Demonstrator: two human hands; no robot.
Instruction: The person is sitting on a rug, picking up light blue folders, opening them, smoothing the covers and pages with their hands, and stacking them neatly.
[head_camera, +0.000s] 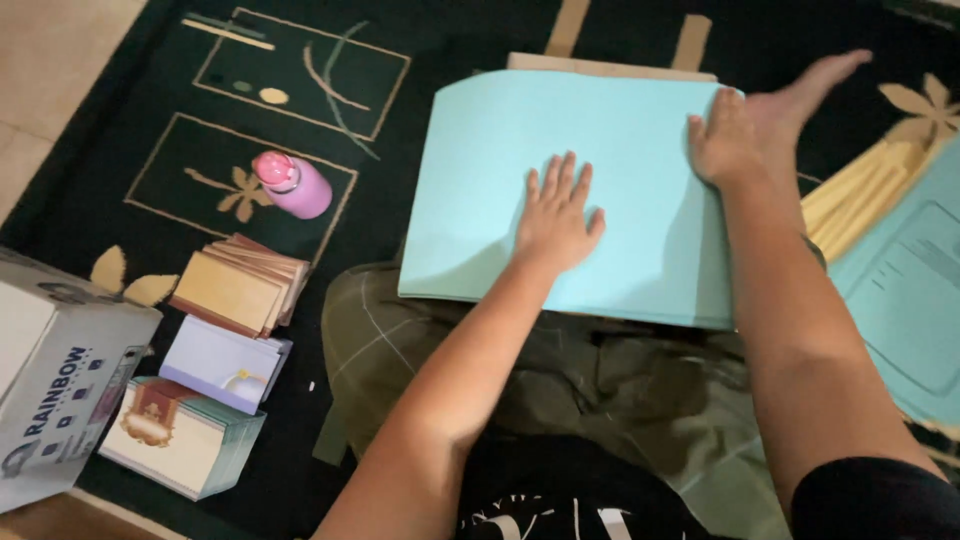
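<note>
Light blue paper sheet (620, 170) lies flat over a beige board on the person's lap, above the checked trousers (600, 390). Left hand (558, 215) open, palm down, fingers spread, pressing the sheet near its middle. Right hand (745, 130) open too, flat on the sheet's right edge, thumb stretched out past it; neither grasps anything. Beige board (600, 64) peeks out at the sheet's top edge. Dark patterned rug (280, 80) underneath. On it to the left: pink bottle (292, 184), three card stacks (235, 290), white box (60, 380). At right, another light blue folder (905, 300) beside yellow strips (860, 190).
</note>
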